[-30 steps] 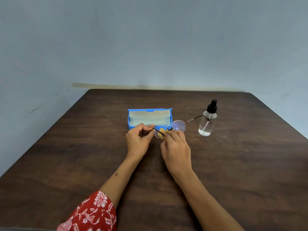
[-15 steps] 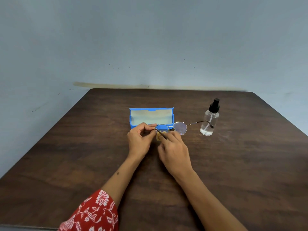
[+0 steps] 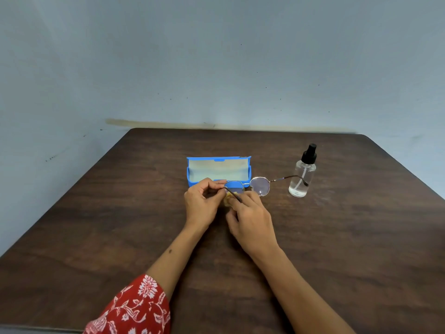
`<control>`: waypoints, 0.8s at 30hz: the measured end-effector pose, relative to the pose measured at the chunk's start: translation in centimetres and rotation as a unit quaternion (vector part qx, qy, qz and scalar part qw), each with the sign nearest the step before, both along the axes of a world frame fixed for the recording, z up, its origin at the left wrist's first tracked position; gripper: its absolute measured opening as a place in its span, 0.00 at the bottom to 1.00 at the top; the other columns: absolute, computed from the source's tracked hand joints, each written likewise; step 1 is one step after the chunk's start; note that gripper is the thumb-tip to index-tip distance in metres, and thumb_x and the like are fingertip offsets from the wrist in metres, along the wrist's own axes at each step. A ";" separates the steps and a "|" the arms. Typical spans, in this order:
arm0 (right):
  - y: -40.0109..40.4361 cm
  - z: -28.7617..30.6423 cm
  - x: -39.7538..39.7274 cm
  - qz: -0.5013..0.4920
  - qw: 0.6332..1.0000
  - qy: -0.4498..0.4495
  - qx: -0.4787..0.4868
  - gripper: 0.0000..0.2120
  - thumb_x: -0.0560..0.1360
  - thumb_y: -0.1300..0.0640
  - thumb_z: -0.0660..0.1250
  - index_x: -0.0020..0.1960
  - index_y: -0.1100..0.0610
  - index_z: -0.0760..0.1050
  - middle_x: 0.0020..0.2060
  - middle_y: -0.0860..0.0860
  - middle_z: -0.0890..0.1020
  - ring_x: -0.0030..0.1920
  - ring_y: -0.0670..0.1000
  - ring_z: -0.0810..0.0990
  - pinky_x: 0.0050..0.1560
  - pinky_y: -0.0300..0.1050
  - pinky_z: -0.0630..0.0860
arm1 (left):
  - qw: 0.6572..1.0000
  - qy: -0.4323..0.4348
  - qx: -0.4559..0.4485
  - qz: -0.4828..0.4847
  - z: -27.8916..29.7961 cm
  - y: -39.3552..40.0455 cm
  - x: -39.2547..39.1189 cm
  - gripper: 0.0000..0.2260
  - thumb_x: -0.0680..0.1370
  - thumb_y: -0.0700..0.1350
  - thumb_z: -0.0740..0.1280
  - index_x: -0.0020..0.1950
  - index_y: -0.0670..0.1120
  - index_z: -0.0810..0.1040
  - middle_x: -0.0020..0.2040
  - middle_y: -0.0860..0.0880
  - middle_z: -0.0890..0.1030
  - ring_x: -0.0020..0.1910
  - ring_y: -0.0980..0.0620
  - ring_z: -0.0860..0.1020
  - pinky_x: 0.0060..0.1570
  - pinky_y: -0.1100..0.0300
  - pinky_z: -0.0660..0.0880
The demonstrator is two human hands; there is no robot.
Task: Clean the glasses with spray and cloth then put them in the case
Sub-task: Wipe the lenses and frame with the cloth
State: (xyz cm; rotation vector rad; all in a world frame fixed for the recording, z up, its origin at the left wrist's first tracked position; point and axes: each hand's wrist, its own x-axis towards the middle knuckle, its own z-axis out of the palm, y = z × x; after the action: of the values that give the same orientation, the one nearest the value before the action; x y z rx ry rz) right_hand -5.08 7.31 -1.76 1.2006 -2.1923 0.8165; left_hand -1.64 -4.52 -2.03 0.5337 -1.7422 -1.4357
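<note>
I judge the glasses (image 3: 250, 186), held just above the surface (image 3: 96, 225) before the open case (image 3: 218, 171), light and fragile, best taken by the rim, where my left hand (image 3: 202, 204) fingers pinch, while my right hand (image 3: 251, 224) fingers press the cloth (image 3: 228, 197) against one lens.

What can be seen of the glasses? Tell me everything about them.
The glasses have a thin metallic wire frame with two rounded, clear lenses. They are held just in front of the open blue case, not in it. The left hand pinches the frame's left end; the right hand holds a yellowish cloth at the left lens. One dark-tipped temple arm stretches out toward the spray bottle; the other crosses the right hand's fingers.
</note>
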 end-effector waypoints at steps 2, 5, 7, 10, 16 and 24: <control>0.1 0.1 -0.3 -0.029 0.999 -0.004 -0.018 0.10 0.61 0.70 0.73 0.42 0.63 0.82 0.38 0.54 0.83 0.41 0.56 0.80 0.41 0.43 0.79 | 1.000 0.004 -0.006 0.002 0.0 0.1 0.0 0.12 0.69 0.29 0.71 0.33 0.45 0.76 0.44 0.45 0.84 0.46 0.50 0.83 0.51 0.57 0.79; 0.1 0.0 -0.3 -0.030 0.999 0.007 -0.014 0.12 0.61 0.70 0.72 0.45 0.64 0.82 0.39 0.55 0.83 0.42 0.57 0.80 0.43 0.45 0.80 | 1.000 0.005 -0.010 0.002 0.0 0.1 -0.1 0.11 0.69 0.29 0.71 0.34 0.43 0.76 0.44 0.44 0.84 0.45 0.50 0.83 0.50 0.59 0.79; -0.1 -0.1 -0.1 -0.008 1.000 0.011 -0.001 0.12 0.62 0.68 0.72 0.45 0.62 0.82 0.39 0.53 0.83 0.44 0.54 0.78 0.44 0.43 0.77 | 1.000 0.003 -0.008 0.001 -0.1 0.1 -0.1 0.08 0.69 0.29 0.71 0.35 0.40 0.77 0.44 0.44 0.84 0.45 0.51 0.83 0.49 0.59 0.79; 0.0 -0.2 0.0 0.004 1.000 0.018 0.002 0.10 0.61 0.68 0.72 0.42 0.61 0.81 0.37 0.52 0.82 0.43 0.54 0.78 0.42 0.41 0.74 | 1.000 0.001 -0.009 -0.001 -0.1 0.0 -0.2 0.08 0.69 0.29 0.71 0.35 0.40 0.77 0.43 0.46 0.84 0.45 0.50 0.83 0.49 0.58 0.79; 0.0 0.0 -0.4 -0.041 0.999 0.007 -0.016 0.10 0.62 0.70 0.73 0.43 0.64 0.82 0.38 0.55 0.83 0.42 0.57 0.81 0.41 0.46 0.80 | 1.000 0.005 -0.022 -0.005 -0.2 0.0 -0.2 0.11 0.69 0.30 0.72 0.34 0.45 0.77 0.43 0.48 0.84 0.45 0.53 0.83 0.49 0.60 0.79; 0.3 -0.1 0.2 0.028 0.998 -0.049 0.000 0.07 0.63 0.66 0.70 0.41 0.60 0.81 0.36 0.50 0.81 0.42 0.53 0.77 0.38 0.43 0.76 | 1.000 0.000 -0.018 -0.001 -0.5 -0.2 -0.3 0.04 0.69 0.29 0.71 0.37 0.35 0.78 0.44 0.45 0.84 0.45 0.51 0.83 0.49 0.59 0.79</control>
State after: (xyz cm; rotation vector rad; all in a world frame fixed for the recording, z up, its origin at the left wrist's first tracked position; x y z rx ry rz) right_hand -4.90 7.59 -1.85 1.2522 -2.2450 0.9158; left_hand -1.91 -4.68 -2.50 0.5138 -1.7664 -1.4024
